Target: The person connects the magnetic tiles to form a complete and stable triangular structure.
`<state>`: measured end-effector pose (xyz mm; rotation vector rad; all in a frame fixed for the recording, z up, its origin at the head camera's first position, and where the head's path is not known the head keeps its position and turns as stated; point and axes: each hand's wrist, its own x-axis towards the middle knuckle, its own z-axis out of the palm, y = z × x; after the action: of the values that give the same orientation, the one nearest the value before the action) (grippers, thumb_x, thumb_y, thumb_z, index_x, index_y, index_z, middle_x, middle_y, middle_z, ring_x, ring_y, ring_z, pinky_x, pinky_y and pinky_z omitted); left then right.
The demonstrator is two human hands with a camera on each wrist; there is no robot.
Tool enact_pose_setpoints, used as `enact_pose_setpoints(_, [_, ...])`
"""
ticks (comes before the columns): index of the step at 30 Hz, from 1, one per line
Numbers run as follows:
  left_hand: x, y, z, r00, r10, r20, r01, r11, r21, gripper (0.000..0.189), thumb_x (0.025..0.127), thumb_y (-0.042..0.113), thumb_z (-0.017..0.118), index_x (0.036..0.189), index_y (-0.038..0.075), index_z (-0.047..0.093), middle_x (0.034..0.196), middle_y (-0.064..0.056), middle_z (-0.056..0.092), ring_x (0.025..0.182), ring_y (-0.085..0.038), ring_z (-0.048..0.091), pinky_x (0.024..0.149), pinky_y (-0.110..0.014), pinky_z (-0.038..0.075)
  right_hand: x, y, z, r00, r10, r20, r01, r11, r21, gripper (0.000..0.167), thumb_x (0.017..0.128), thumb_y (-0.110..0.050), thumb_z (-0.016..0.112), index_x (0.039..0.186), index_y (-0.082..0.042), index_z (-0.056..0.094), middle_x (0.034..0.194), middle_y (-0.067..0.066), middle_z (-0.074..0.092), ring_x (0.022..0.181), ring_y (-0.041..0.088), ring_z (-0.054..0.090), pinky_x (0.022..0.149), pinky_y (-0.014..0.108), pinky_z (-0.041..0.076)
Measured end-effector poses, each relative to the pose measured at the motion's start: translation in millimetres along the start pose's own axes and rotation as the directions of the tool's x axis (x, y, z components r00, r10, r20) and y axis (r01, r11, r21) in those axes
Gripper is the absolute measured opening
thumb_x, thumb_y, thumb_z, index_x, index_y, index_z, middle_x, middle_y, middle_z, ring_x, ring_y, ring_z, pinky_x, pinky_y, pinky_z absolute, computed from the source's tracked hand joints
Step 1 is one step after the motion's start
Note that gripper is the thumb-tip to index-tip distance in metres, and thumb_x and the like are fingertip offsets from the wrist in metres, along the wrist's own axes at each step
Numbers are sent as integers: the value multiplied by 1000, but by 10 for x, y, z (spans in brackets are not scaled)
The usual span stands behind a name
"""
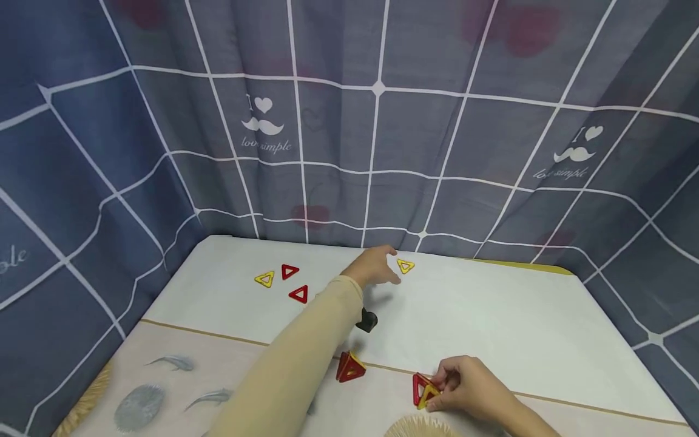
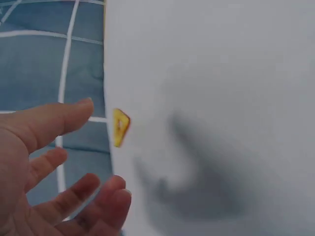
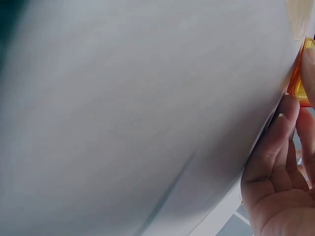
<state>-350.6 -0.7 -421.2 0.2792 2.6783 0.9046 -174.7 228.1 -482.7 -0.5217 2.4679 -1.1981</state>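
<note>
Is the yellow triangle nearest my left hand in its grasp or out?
Out: the yellow triangle lies on the tabletop, apart from the left hand.

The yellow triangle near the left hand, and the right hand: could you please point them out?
Yellow triangle (image 2: 118, 136), left wrist view: lower part of its frame.
Right hand (image 1: 467, 387), head view: middle of the hand.

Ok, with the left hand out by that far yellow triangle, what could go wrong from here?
The yellow triangle lies close to the far edge of the table, so a clumsy touch by the left hand might push it off.
The left sleeve appears near the red and yellow pyramid in the head view, so pulling back could knock it.
The right hand pinches joined triangles; a slip might separate them.
</note>
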Motion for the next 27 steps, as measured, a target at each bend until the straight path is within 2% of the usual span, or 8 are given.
enact_pose_setpoints(6, [183, -2, 220, 998, -61, 26, 59, 997, 54, 69, 83, 38, 82, 145, 24, 53, 145, -3, 52, 129, -22, 51, 103, -41, 43, -16, 46, 14, 999, 35, 13, -35, 999, 22, 36, 66, -30, 95, 80, -13, 66, 68, -7, 58, 59, 3, 51, 54, 24, 45])
enact_pose_setpoints(9, [235, -14, 303, 997, -74, -3, 74, 994, 86, 70, 83, 41, 82, 145, 25, 53, 144, -5, 53, 130, -23, 50, 103, -40, 43, 13, 63, 4, 999, 39, 33, -40, 998, 40, 36, 67, -30, 95, 82, -12, 67, 70, -6, 58, 61, 4, 52, 56, 24, 46])
enact_pose_setpoints(13, [296, -20, 363, 996, -53, -66, 60, 992, 109, 73, 83, 44, 81, 147, 26, 52, 140, -7, 52, 128, -26, 51, 103, -40, 42, 66, 54, -29, 997, 46, 65, -49, 998, 47, 36, 67, -29, 95, 82, -11, 67, 71, -4, 59, 63, 5, 53, 56, 24, 46])
enact_pose_setpoints(18, [379, 34, 433, 995, -54, -89, 67, 987, 145, 74, 85, 46, 77, 151, 30, 47, 139, -9, 48, 121, -28, 53, 98, -41, 45, 60, 51, -67, 997, 35, 74, -40, 997, 67, 35, 68, -28, 94, 81, -12, 67, 71, -5, 60, 63, 5, 54, 56, 23, 47])
enact_pose_setpoints(23, [384, 71, 460, 997, -49, -62, 65, 954, 291, 65, 90, 46, 71, 150, 33, 49, 139, -8, 45, 114, -27, 56, 91, -42, 48, 70, 55, -47, 994, 49, 95, -60, 992, 112, 36, 67, -30, 95, 79, -12, 67, 71, -3, 62, 61, 6, 55, 55, 22, 47])
enact_pose_setpoints(27, [388, 132, 473, 999, 18, -35, -3, 927, 375, 46, 93, 40, 70, 136, 26, 64, 129, -5, 51, 104, -23, 59, 84, -36, 51, 77, 76, -39, 995, 56, 85, -67, 990, 124, 36, 67, -29, 95, 78, -11, 66, 69, -3, 62, 60, 6, 54, 54, 22, 46])
